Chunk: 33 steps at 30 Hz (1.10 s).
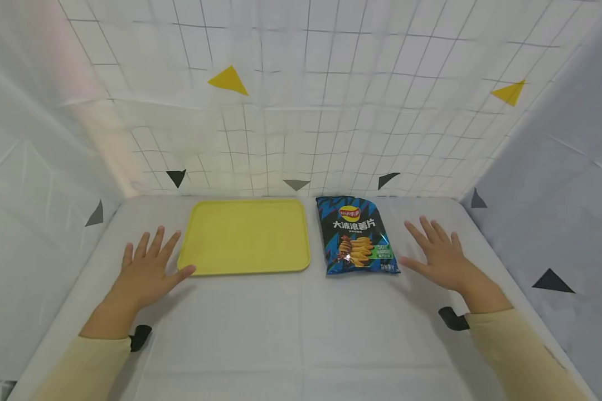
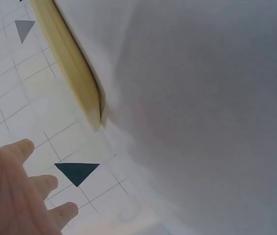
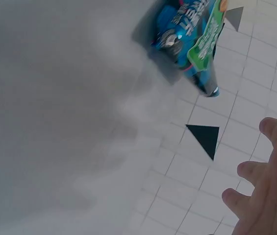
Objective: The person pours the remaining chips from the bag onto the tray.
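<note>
A yellow rectangular tray [image 1: 246, 236] lies on the white table, left of the middle in the head view. To its right lies a blue and black bag of potato chips [image 1: 359, 236], its printed front facing up. My left hand [image 1: 145, 275] is spread beside the tray's left end, thumb tip overlapping the tray's near corner in this view. My right hand [image 1: 441, 259] is spread just right of the bag, its thumb close to the bag's lower right corner. Both hands hold nothing. The left wrist view shows the tray's edge [image 2: 74, 68]; the right wrist view shows the bag's end [image 3: 192, 39].
Behind the table hangs a white sheet [image 1: 291, 139] with a grid and yellow and dark triangles. White side walls [image 1: 547, 223] rise at left and right. The white table surface [image 1: 301, 328] stretches between the forearms. A dark wrist strap piece [image 1: 452, 319] shows below the right hand.
</note>
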Each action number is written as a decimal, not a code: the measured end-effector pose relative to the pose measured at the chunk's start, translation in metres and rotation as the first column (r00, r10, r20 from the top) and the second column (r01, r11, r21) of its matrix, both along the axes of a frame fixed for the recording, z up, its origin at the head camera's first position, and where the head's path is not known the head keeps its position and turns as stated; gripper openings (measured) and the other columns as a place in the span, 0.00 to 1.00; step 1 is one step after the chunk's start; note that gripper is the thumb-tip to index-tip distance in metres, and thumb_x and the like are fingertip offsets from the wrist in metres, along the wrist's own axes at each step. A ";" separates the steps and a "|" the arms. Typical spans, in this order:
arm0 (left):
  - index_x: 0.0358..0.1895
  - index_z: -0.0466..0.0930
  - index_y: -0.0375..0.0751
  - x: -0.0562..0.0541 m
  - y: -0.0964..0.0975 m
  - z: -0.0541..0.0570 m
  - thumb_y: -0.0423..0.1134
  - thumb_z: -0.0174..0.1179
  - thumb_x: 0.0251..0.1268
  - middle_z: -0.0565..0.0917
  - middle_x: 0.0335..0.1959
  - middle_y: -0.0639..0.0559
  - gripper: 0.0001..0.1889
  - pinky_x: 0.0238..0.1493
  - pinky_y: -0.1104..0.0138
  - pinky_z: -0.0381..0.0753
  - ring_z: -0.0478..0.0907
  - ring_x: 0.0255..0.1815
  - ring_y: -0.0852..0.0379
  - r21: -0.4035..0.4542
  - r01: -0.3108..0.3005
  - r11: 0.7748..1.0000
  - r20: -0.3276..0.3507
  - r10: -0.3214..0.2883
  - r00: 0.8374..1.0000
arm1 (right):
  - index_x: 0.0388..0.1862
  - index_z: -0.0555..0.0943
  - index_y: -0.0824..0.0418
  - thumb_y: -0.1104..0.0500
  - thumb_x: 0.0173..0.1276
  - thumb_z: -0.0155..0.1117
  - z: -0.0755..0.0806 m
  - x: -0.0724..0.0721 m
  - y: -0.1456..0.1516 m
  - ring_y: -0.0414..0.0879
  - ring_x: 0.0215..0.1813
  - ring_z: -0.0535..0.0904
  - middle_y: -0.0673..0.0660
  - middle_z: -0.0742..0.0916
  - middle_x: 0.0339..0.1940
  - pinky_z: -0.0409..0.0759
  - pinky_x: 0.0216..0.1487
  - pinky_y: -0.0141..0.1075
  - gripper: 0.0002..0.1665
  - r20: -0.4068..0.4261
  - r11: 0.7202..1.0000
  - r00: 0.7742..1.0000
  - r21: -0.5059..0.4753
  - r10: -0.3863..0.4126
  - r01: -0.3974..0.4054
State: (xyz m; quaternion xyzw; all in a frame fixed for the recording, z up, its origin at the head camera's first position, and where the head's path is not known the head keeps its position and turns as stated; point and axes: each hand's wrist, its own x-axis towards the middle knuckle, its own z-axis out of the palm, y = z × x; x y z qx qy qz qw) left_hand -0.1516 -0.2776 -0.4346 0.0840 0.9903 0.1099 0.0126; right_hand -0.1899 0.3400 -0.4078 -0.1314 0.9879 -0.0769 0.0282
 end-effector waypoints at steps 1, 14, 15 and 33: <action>0.82 0.39 0.46 -0.001 0.001 0.001 0.74 0.44 0.68 0.37 0.80 0.30 0.51 0.68 0.29 0.26 0.34 0.78 0.23 0.003 -0.002 1.000 0.003 0.002 1.000 | 0.84 0.45 0.52 0.31 0.69 0.57 0.000 -0.001 -0.003 0.75 0.78 0.38 0.72 0.46 0.81 0.31 0.66 0.77 0.55 0.001 1.000 1.000 -0.002 0.004 -0.004; 0.82 0.37 0.44 -0.012 0.014 0.006 0.73 0.43 0.69 0.37 0.80 0.29 0.51 0.67 0.28 0.27 0.33 0.77 0.23 0.091 -0.012 0.996 0.110 0.002 0.994 | 0.83 0.50 0.53 0.30 0.69 0.57 0.003 -0.007 -0.037 0.72 0.79 0.41 0.69 0.50 0.82 0.33 0.69 0.75 0.54 -0.005 0.996 0.997 -0.052 0.073 -0.073; 0.82 0.37 0.43 -0.013 0.014 0.006 0.73 0.43 0.69 0.37 0.80 0.29 0.51 0.67 0.28 0.28 0.33 0.77 0.22 0.096 -0.012 0.995 0.115 0.000 0.993 | 0.83 0.50 0.53 0.30 0.69 0.56 0.003 -0.008 -0.039 0.72 0.79 0.40 0.69 0.50 0.82 0.33 0.69 0.75 0.54 -0.001 0.995 0.997 -0.057 0.076 -0.076; 0.81 0.39 0.36 -0.027 0.008 0.002 0.72 0.44 0.70 0.41 0.78 0.23 0.52 0.65 0.24 0.37 0.38 0.75 0.18 0.139 -0.024 0.990 0.197 -0.004 0.980 | 0.83 0.51 0.55 0.32 0.71 0.57 -0.006 -0.020 -0.081 0.72 0.80 0.39 0.69 0.49 0.82 0.44 0.73 0.69 0.52 0.037 0.978 0.988 -0.155 0.149 -0.142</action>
